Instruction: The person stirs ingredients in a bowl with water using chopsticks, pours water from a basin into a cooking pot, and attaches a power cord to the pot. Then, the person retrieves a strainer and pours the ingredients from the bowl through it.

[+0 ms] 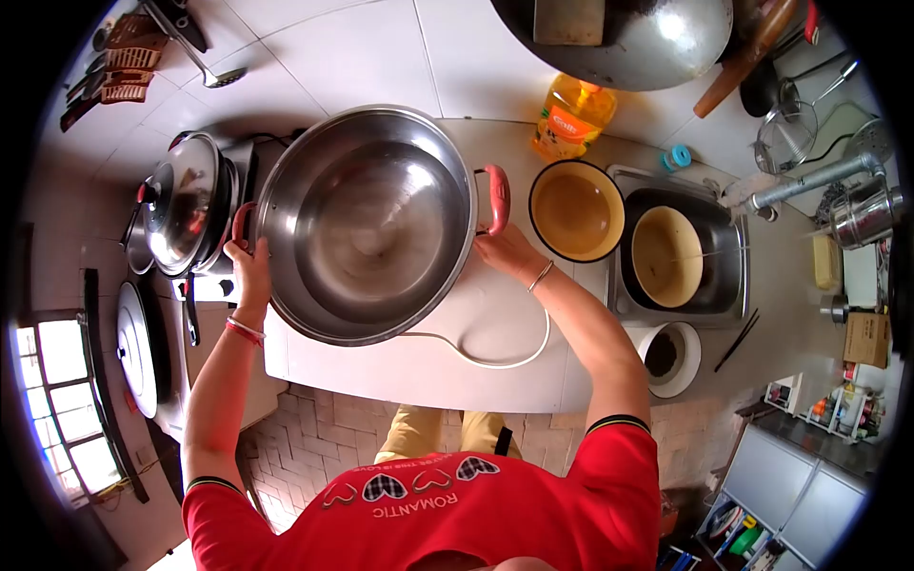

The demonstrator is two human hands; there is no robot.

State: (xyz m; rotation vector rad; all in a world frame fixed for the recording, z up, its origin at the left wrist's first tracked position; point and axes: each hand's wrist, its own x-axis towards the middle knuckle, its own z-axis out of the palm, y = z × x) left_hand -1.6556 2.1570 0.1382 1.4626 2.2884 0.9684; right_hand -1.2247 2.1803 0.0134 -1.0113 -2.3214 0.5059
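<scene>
A wide, deep steel pan with red side handles is in front of me over the counter. Its glossy bottom looks wet, as if shallow clear water lies in it. My left hand is closed at the left red handle, thumb up against the rim. On the other side, my right hand grips the pan low by the right red handle; some of its fingers are hidden under the rim. A white cord curves out from beneath the pan.
To the right are an enamel basin, a steel sink holding a tan bowl, and a white bowl. An orange soap bottle stands behind. A lidded pan is on the left; a wok hangs at the back.
</scene>
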